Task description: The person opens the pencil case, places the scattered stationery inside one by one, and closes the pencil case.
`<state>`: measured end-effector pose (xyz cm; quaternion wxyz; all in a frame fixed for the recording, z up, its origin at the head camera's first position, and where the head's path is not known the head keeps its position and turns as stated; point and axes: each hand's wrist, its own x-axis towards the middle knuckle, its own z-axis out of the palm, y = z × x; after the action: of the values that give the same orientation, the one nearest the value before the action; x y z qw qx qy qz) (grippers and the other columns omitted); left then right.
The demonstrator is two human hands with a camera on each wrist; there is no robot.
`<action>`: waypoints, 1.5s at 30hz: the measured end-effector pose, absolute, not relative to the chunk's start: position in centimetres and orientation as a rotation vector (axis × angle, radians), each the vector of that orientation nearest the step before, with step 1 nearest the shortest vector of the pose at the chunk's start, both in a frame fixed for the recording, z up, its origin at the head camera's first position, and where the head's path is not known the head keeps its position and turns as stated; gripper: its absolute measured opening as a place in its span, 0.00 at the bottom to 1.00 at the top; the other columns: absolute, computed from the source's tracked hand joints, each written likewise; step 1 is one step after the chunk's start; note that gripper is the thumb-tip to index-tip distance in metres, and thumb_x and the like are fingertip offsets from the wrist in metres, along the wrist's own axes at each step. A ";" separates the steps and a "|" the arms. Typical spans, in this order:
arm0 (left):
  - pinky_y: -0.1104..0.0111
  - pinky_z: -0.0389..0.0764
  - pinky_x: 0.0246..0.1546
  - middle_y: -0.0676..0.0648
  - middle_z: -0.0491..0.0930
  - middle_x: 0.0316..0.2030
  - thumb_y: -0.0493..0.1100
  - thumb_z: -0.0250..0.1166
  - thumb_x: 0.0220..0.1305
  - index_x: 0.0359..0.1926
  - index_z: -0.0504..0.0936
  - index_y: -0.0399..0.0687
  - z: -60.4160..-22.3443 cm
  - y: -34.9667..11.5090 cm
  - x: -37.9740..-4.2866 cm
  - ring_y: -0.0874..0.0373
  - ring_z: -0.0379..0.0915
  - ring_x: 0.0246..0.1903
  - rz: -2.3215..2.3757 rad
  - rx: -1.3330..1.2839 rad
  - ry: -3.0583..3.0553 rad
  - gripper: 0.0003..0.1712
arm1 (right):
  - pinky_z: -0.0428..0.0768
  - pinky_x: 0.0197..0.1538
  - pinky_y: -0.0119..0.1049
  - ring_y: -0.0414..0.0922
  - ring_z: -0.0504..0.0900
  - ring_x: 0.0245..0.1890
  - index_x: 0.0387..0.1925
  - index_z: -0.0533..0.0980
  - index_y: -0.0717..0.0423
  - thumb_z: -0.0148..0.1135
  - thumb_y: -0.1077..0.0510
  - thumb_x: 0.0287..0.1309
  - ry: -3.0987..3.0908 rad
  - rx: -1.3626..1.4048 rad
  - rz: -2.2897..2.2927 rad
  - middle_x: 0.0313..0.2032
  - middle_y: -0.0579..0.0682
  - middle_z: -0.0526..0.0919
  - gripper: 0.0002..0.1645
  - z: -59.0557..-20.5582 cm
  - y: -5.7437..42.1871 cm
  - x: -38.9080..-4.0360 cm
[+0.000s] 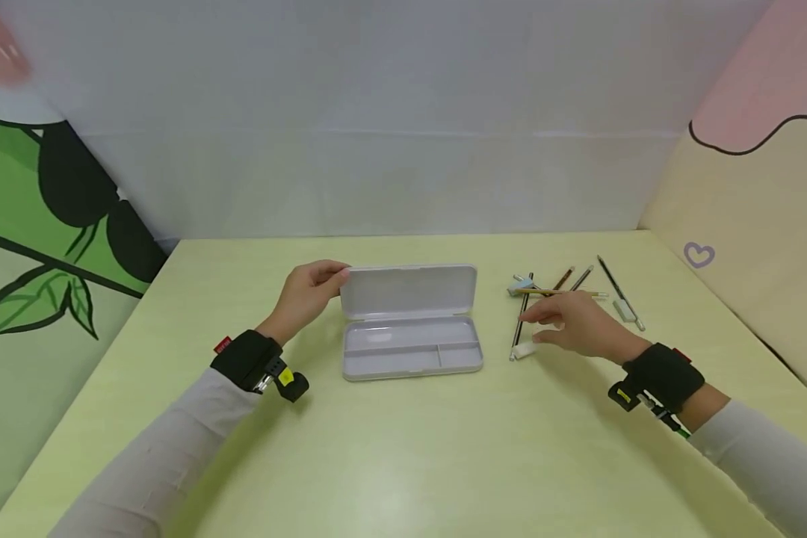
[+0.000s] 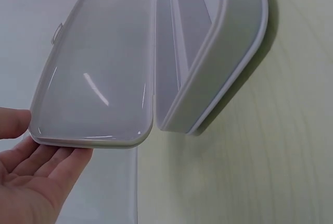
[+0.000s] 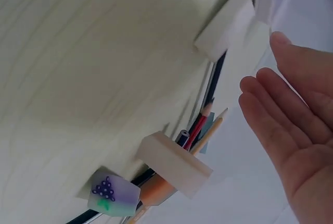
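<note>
A white pencil case point(image 1: 412, 375) lies on the table with its hinged lid point(image 1: 410, 293) raised, showing a long compartment and two shorter ones. At the lid's upper left corner my left hand point(image 1: 309, 290) grips the edge, thumb point(image 2: 14, 123) on one side and fingers behind. My right hand point(image 1: 581, 323) hovers over the scattered stationery, its fingers loosely bent with nothing between them. Close by its thumb lies a white eraser point(image 1: 524, 350), touching a dark pencil point(image 1: 521, 317). In the right wrist view an eraser with a grape picture point(image 3: 112, 193) also shows.
More pencils lie behind the right hand, including a yellow one point(image 1: 531, 291) and a dark one point(image 1: 615, 280) at the far right. A bluish eraser point(image 1: 521, 285) and a pale green-white eraser point(image 1: 624, 310) are among them. A white wall point(image 1: 403, 179) stands behind the table.
</note>
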<state>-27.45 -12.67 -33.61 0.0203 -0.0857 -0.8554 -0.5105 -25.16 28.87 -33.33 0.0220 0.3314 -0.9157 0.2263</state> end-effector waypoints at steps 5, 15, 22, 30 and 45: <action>0.54 0.82 0.55 0.34 0.80 0.52 0.45 0.55 0.71 0.57 0.77 0.35 -33.4 -12.7 -27.4 0.43 0.79 0.51 -1.563 -0.246 -2.658 0.21 | 0.84 0.38 0.37 0.45 0.86 0.37 0.39 0.85 0.56 0.73 0.66 0.46 -2.820 1.136 0.523 0.36 0.49 0.89 0.15 -34.4 28.2 -24.9; 0.54 0.80 0.57 0.33 0.80 0.52 0.46 0.55 0.71 0.58 0.76 0.35 -33.5 -12.3 -27.1 0.44 0.78 0.52 -1.598 -0.180 -2.667 0.22 | 0.85 0.38 0.34 0.41 0.85 0.36 0.36 0.85 0.54 0.70 0.67 0.49 -2.839 1.168 0.523 0.35 0.45 0.88 0.11 -35.6 28.2 -24.7; 0.53 0.80 0.57 0.33 0.80 0.52 0.46 0.55 0.71 0.57 0.76 0.35 -33.6 -12.2 -27.1 0.44 0.78 0.52 -1.604 -0.172 -2.663 0.22 | 0.85 0.37 0.35 0.41 0.84 0.35 0.34 0.84 0.54 0.71 0.68 0.46 -2.837 1.148 0.545 0.33 0.45 0.87 0.12 -35.7 28.1 -24.4; 0.55 0.81 0.56 0.33 0.80 0.52 0.46 0.55 0.71 0.58 0.76 0.35 -33.8 -12.3 -27.1 0.43 0.78 0.51 -1.601 -0.183 -2.663 0.22 | 0.84 0.36 0.32 0.39 0.82 0.34 0.33 0.84 0.52 0.72 0.68 0.46 -2.852 1.176 0.586 0.32 0.44 0.83 0.12 -35.8 28.2 -24.4; 0.57 0.82 0.55 0.33 0.80 0.51 0.46 0.56 0.71 0.56 0.77 0.36 -33.8 -12.5 -27.0 0.45 0.78 0.52 -1.627 -0.173 -2.657 0.21 | 0.85 0.38 0.36 0.41 0.84 0.34 0.34 0.83 0.55 0.70 0.67 0.49 -2.812 1.226 0.547 0.33 0.47 0.85 0.08 -32.8 23.9 -24.1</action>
<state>-26.97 -12.45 -33.80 0.0108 -0.0555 -0.8515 -0.5214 -24.14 23.90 -32.83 0.0128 0.3934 -0.9024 0.1756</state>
